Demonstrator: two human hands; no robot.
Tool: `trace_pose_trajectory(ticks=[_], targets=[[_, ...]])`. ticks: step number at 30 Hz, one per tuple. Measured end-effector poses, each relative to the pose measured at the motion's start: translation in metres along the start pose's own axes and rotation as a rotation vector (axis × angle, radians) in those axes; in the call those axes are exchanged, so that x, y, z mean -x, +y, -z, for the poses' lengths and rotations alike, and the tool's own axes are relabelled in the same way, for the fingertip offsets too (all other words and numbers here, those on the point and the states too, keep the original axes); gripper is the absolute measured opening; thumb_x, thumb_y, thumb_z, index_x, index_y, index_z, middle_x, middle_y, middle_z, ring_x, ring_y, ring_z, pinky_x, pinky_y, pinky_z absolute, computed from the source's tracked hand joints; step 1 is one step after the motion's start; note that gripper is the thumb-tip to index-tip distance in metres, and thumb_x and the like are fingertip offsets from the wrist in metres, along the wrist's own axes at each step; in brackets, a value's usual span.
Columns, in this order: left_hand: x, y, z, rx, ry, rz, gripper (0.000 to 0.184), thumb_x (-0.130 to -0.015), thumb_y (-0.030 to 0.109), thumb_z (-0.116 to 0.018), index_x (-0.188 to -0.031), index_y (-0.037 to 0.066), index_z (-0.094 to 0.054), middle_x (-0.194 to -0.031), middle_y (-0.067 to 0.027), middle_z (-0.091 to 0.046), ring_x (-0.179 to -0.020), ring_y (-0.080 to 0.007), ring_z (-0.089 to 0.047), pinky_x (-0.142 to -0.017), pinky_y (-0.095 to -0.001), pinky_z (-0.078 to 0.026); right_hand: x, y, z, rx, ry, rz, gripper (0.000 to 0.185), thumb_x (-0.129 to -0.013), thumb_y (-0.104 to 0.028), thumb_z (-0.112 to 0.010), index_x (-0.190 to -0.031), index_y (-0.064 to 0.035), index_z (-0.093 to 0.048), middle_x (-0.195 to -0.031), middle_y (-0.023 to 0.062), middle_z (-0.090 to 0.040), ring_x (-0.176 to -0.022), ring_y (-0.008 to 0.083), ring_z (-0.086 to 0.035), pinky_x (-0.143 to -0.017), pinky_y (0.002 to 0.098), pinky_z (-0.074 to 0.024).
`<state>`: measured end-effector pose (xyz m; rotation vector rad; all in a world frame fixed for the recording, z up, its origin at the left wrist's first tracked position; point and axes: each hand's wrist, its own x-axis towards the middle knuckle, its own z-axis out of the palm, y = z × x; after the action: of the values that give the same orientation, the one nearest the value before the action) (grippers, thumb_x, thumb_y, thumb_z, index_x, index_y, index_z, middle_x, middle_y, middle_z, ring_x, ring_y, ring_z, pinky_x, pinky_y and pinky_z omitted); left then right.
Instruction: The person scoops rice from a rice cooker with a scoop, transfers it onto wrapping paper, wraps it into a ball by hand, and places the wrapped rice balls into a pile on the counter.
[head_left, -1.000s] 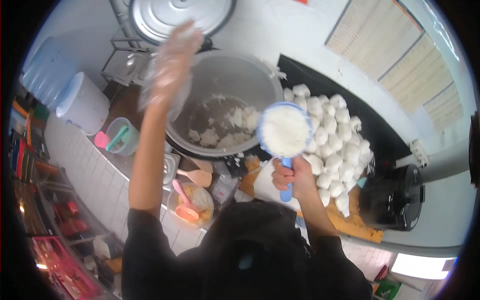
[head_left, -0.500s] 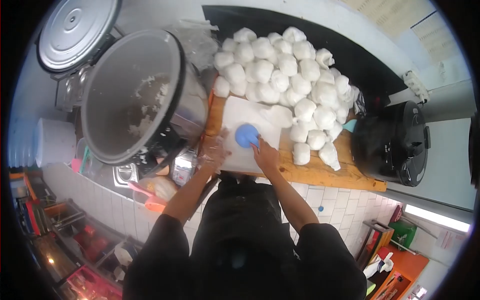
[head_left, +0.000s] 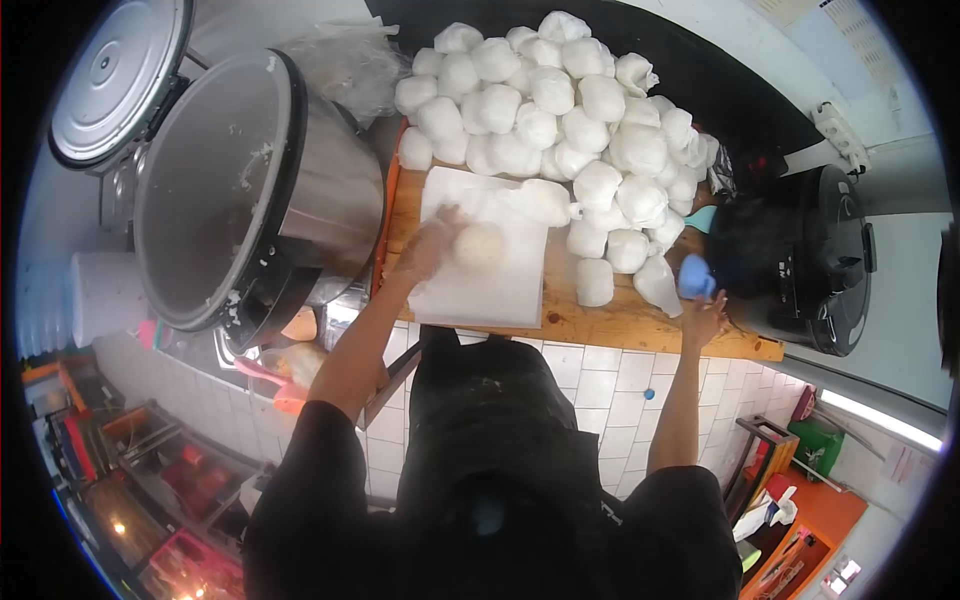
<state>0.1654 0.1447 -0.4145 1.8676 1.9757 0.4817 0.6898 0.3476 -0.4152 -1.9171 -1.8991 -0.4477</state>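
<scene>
A pale rounded mound of rice (head_left: 480, 247) sits on white wrapping paper (head_left: 510, 298). Beside its left side, my left hand (head_left: 428, 248) lies over the paper in a clear plastic glove, fingers stretched out and holding nothing. Out to the right, my right hand (head_left: 705, 320) is at the handle of a blue scoop (head_left: 695, 275), its fingers closed around the handle end. The scoop is at the board's right end, close to the black pot (head_left: 790, 270). White wrapped bundles (head_left: 597, 285) are heaped behind the paper.
A large open steel pot (head_left: 335, 190) with rice grains inside stands left of the wooden board (head_left: 620, 325). Its lid (head_left: 115, 75) is at the upper left. Plastic bags (head_left: 345, 65) lie behind. A power strip (head_left: 840, 135) is on the right wall.
My right hand has carried the blue scoop rightward from the paper to beside the black pot. The rice mound is now uncovered, and my left hand is nearer to it.
</scene>
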Motion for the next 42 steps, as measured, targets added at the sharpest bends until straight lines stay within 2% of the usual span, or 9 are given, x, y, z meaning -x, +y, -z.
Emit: trace_pose_trajectory(ticks=[4, 9, 20, 25, 28, 31, 33, 39, 42], targets=[[0.01, -0.041, -0.043, 0.229, 0.155, -0.076, 0.051, -0.088, -0.002, -0.052, -0.138, 0.007, -0.055, -0.157, -0.0146, -0.037, -0.146, -0.0352, -0.032, -0.12, -0.0426, -0.026, 0.036, -0.123, 0.06, -0.798, -0.287, -0.035, 0.041, -0.092, -0.008, -0.06, -0.13, 0.0029, -0.05, -0.127, 0.0167, -0.058, -0.115, 0.0332, -0.054, -0.103, 0.0437, -0.0404], [0.027, 0.008, 0.002, 0.086, 0.184, 0.133, 0.052, -0.087, 0.0, -0.055, -0.138, 0.009, -0.054, -0.156, -0.0155, -0.036, -0.15, -0.0283, -0.025, -0.123, -0.0358, -0.02, 0.132, -0.3, 0.089, -0.678, -0.619, 0.601, 0.066, -0.087, -0.029, -0.067, -0.149, -0.0185, -0.044, -0.144, 0.0155, -0.043, -0.132, 0.0377, -0.04, -0.107, 0.0504, -0.0308], [0.115, 0.016, -0.035, 0.513, 0.278, 0.375, 0.049, -0.089, 0.014, -0.06, -0.136, 0.006, -0.055, -0.149, -0.0129, -0.047, -0.146, -0.0251, -0.032, -0.124, -0.0402, -0.017, 0.172, -0.244, 0.062, -0.457, -0.564, 0.461, 0.05, -0.094, -0.031, -0.062, -0.142, -0.0216, -0.054, -0.14, 0.0155, -0.049, -0.13, 0.0387, -0.042, -0.103, 0.0617, -0.0267], [0.114, 0.037, -0.04, -0.136, 0.098, 0.062, 0.052, -0.088, 0.031, -0.065, -0.133, 0.008, -0.057, -0.147, -0.0095, -0.05, -0.144, -0.0223, -0.036, -0.122, -0.0433, -0.021, 0.163, -0.242, 0.051, -0.591, -0.366, 0.54, 0.047, -0.091, -0.026, -0.069, -0.134, -0.0126, -0.058, -0.133, 0.0127, -0.057, -0.122, 0.0325, -0.051, -0.098, 0.0555, -0.0344], [0.108, 0.082, -0.01, -0.085, -0.071, 0.143, 0.057, -0.084, 0.037, -0.069, -0.132, 0.007, -0.058, -0.145, -0.0086, -0.052, -0.142, -0.0229, -0.039, -0.12, -0.0439, -0.025, 0.154, -0.247, 0.044, -0.704, -0.561, 0.435, 0.042, -0.088, -0.023, -0.073, -0.126, -0.0071, -0.062, -0.129, 0.0134, -0.059, -0.122, 0.0287, -0.053, -0.095, 0.0497, -0.0398], [0.112, 0.088, -0.017, -0.061, -0.042, 0.166, 0.063, -0.081, 0.038, -0.072, -0.132, 0.005, -0.056, -0.143, -0.0094, -0.052, -0.138, -0.0245, -0.043, -0.119, -0.0449, -0.026, 0.135, -0.259, 0.076, -1.207, -1.095, -0.482, 0.037, -0.086, -0.019, -0.074, -0.119, -0.0058, -0.066, -0.129, 0.0139, -0.059, -0.121, 0.0313, -0.055, -0.093, 0.0463, -0.0441], [0.113, 0.086, -0.012, -0.016, -0.022, 0.154, 0.064, -0.081, 0.038, -0.073, -0.132, 0.004, -0.056, -0.143, -0.0096, -0.052, -0.137, -0.0251, -0.045, -0.119, -0.0455, -0.026, 0.139, -0.254, 0.083, -0.848, -0.472, 0.253, 0.025, -0.085, -0.018, -0.071, -0.108, -0.0087, -0.069, -0.123, 0.0092, -0.064, -0.123, 0.0331, -0.054, -0.099, 0.0471, -0.0404], [0.114, 0.081, -0.013, 0.014, 0.057, 0.156, 0.068, -0.078, 0.034, -0.076, -0.135, 0.004, -0.053, -0.143, -0.011, -0.052, -0.135, -0.0264, -0.046, -0.118, -0.0476, -0.028, 0.163, -0.218, 0.024, -0.776, -0.485, 0.745, 0.036, -0.08, -0.026, -0.075, -0.112, -0.0098, -0.07, -0.137, 0.0098, -0.055, -0.127, 0.0348, -0.05, -0.104, 0.0507, -0.0352], [0.115, 0.096, -0.008, -0.017, 0.034, 0.194, 0.071, -0.077, 0.033, -0.078, -0.136, 0.003, -0.052, -0.142, -0.012, -0.052, -0.136, -0.0275, -0.045, -0.118, -0.0477, -0.028, 0.137, -0.234, 0.037, -0.805, -0.778, 0.559, 0.031, -0.079, -0.028, -0.075, -0.105, -0.0109, -0.072, -0.136, 0.0064, -0.056, -0.125, 0.032, -0.05, -0.103, 0.0525, -0.0333]])
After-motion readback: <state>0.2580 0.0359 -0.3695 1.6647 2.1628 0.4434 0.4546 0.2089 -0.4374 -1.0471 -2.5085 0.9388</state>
